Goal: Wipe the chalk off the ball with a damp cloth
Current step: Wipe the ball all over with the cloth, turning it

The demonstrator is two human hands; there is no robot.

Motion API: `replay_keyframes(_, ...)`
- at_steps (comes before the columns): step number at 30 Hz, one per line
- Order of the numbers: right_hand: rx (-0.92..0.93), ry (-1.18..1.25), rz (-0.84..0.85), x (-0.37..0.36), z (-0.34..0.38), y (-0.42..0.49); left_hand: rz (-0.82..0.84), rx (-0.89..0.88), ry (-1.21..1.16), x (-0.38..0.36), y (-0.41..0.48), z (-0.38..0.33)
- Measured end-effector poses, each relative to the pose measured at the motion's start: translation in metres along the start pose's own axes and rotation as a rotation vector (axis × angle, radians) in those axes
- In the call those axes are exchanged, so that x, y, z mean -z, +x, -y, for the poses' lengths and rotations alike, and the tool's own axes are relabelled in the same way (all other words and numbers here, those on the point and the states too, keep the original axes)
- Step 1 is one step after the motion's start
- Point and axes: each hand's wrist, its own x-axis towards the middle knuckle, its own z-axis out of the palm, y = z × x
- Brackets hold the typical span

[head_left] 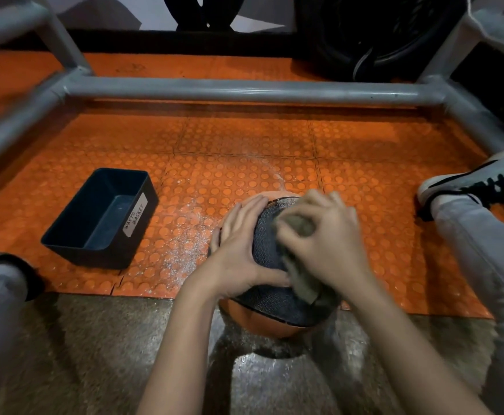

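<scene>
The ball (267,244) sits at the orange studded mat's (364,181) near edge, left hand (238,250) spread flat on its 9 o'clock side, right hand (325,235) bunched round the cloth (297,226) on top, with chalk dust (185,235) and the labelled black waste basket (65,244) towards 9 o'clock and a grey pipe rail (244,91) at 12.

left hand (238,250) spread flat; right hand (324,235) curled, fingers bunched.
</scene>
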Motion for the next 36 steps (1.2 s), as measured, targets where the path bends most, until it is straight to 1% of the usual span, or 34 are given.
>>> replay_keyframes(1, 0.077, -0.045, -0.011, -0.004, 0.01, -0.006, 0.012, -0.005, 0.001, 0.0, -0.001, 0.001)
replay_keyframes(3, 0.094, -0.047, -0.007, -0.004, 0.014, -0.008, 0.02, -0.024, -0.01, 0.0, -0.001, 0.004)
replay_keyframes(5, -0.001, 0.042, -0.02, -0.001, -0.002, 0.001, 0.005, -0.036, -0.016, 0.0, -0.002, 0.005)
replay_keyframes(7, -0.149, 0.151, -0.073, 0.001, -0.027, 0.011, -0.003, -0.038, -0.013, 0.001, -0.002, 0.006)
replay_keyframes(9, -0.304, 0.326, -0.103, 0.006, -0.045, 0.018, 0.0, -0.037, -0.007, 0.0, -0.001, 0.004)
replay_keyframes(10, -0.362, 0.409, -0.099, 0.006, -0.051, 0.02, -0.004, -0.038, 0.002, 0.0, -0.001, 0.003)
replay_keyframes(11, -0.391, 0.431, -0.095, 0.007, -0.053, 0.02, -0.008, -0.039, 0.014, -0.001, -0.001, 0.003)
replay_keyframes(12, -0.391, 0.412, -0.096, 0.007, -0.051, 0.02, -0.007, -0.039, 0.028, -0.001, -0.001, 0.002)
replay_keyframes(13, -0.35, 0.356, -0.109, 0.007, -0.045, 0.018, -0.004, -0.039, 0.04, -0.001, 0.0, 0.002)
replay_keyframes(15, -0.203, 0.205, -0.083, 0.003, -0.026, 0.014, 0.005, -0.042, 0.048, -0.001, -0.001, 0.003)
replay_keyframes(17, -0.026, 0.006, 0.008, -0.004, -0.003, 0.009, 0.01, -0.048, 0.043, -0.001, -0.003, 0.005)
replay_keyframes(18, 0.009, -0.035, 0.038, -0.004, 0.003, 0.009, 0.012, -0.049, 0.037, -0.001, -0.004, 0.005)
replay_keyframes(19, 0.002, -0.028, 0.045, -0.003, 0.002, 0.011, 0.011, -0.048, 0.033, -0.002, -0.004, 0.005)
replay_keyframes(21, -0.11, 0.094, -0.013, -0.001, -0.016, 0.018, -0.001, -0.048, 0.047, -0.002, -0.006, 0.005)
replay_keyframes(24, -0.387, 0.323, -0.075, 0.003, -0.048, 0.027, 0.007, -0.057, 0.094, -0.002, -0.004, 0.007)
replay_keyframes(25, -0.436, 0.39, -0.085, 0.001, -0.054, 0.027, -0.018, -0.067, 0.077, -0.002, -0.003, 0.009)
replay_keyframes(27, -0.463, 0.446, -0.082, -0.001, -0.057, 0.027, -0.154, -0.105, -0.03, -0.003, 0.001, 0.014)
replay_keyframes(29, -0.468, 0.43, -0.076, -0.003, -0.057, 0.027, -0.38, -0.103, -0.153, -0.011, 0.009, 0.016)
replay_keyframes(31, -0.445, 0.365, -0.078, -0.003, -0.051, 0.026, -0.59, -0.062, -0.132, -0.022, 0.015, 0.014)
replay_keyframes(32, -0.401, 0.33, -0.084, -0.001, -0.045, 0.025, -0.648, -0.044, -0.08, -0.026, 0.016, 0.013)
replay_keyframes(33, -0.339, 0.275, -0.091, -0.001, -0.036, 0.025, -0.673, -0.027, -0.044, -0.029, 0.016, 0.01)
replay_keyframes(36, -0.076, 0.015, -0.01, -0.006, -0.002, 0.015, -0.689, 0.039, -0.088, -0.03, 0.017, 0.01)
